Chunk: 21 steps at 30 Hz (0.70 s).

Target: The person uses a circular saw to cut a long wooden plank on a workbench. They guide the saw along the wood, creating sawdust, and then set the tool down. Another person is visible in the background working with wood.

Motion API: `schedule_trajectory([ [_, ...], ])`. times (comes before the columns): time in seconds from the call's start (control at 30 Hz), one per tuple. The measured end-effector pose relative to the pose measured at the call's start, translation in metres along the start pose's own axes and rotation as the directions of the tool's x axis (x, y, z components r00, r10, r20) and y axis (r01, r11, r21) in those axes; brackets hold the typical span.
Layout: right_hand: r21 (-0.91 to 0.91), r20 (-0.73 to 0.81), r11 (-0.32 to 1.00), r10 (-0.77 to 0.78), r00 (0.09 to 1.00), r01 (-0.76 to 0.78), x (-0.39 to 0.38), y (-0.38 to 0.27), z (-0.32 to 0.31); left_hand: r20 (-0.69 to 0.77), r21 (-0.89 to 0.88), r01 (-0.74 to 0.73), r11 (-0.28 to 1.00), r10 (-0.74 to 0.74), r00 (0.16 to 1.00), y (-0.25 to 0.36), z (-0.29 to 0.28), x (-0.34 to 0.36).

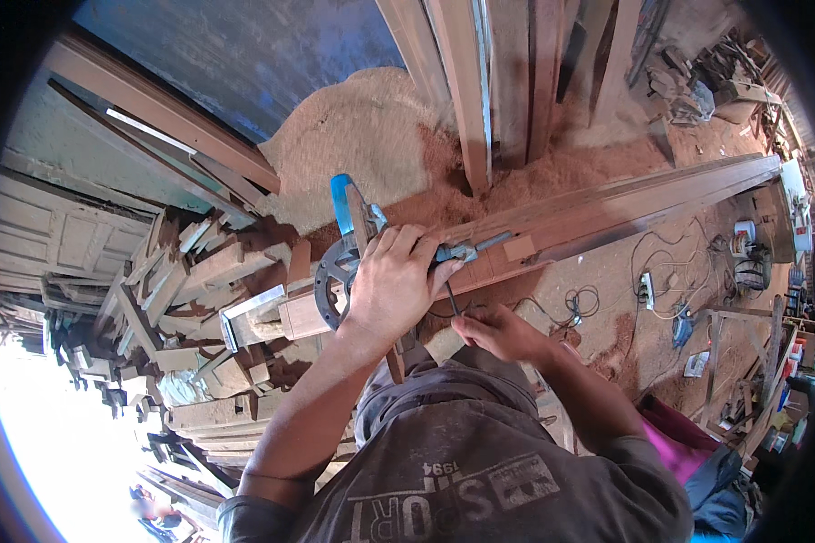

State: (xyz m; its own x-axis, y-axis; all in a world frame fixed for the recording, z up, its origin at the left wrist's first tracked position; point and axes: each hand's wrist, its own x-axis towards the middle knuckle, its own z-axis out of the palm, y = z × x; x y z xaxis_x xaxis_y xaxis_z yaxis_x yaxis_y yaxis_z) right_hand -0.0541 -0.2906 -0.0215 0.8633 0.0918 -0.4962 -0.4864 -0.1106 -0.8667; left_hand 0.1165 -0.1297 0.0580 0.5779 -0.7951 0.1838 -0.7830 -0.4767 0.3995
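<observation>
My left hand [392, 281] is curled over a blue-and-grey metal tool, its fingers closed round the top. A dark curved base with slots [324, 288] shows to the left of the hand. From the tool's far side a blue part [342, 204] sticks up, and a teal metal fitting with a rod [462, 252] reaches out to the right. My right hand [498, 333] is closed on a thin dark rod [453, 297] that points up toward the left thumb. Beneath the tool lies a long reddish wooden beam [598, 222]. My left hand hides much of the tool.
Tall planks [466, 81] lean at the far side by a pile of sawdust [353, 136]. Offcuts [199, 271] are heaped at the left. Cables [584, 303] trail over the dusty floor at the right, near a wooden stand [770, 217] with tins.
</observation>
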Motion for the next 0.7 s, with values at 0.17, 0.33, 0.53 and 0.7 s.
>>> schedule_trajectory([
  [0.17,-0.806,0.130,0.509,-0.344,0.930,0.301,-0.047,-0.142,-0.038,-0.009,-0.021,-0.002,1.000,0.002,1.000,-0.001,0.000,0.000],
  [0.33,-0.851,0.305,0.384,-0.190,0.933,0.357,0.014,-0.233,-0.095,-0.008,-0.225,0.138,0.965,-0.143,0.990,-0.004,-0.002,-0.001],
  [0.53,-0.688,0.225,0.696,-0.066,0.972,0.206,0.123,-0.194,-0.115,-0.086,-0.218,-0.021,0.976,0.002,0.996,-0.005,-0.005,-0.006],
  [0.7,-0.362,0.170,0.930,0.131,0.977,-0.062,0.180,-0.089,-0.135,-0.106,-0.148,-0.041,0.988,0.026,0.994,-0.005,0.003,-0.004],
])
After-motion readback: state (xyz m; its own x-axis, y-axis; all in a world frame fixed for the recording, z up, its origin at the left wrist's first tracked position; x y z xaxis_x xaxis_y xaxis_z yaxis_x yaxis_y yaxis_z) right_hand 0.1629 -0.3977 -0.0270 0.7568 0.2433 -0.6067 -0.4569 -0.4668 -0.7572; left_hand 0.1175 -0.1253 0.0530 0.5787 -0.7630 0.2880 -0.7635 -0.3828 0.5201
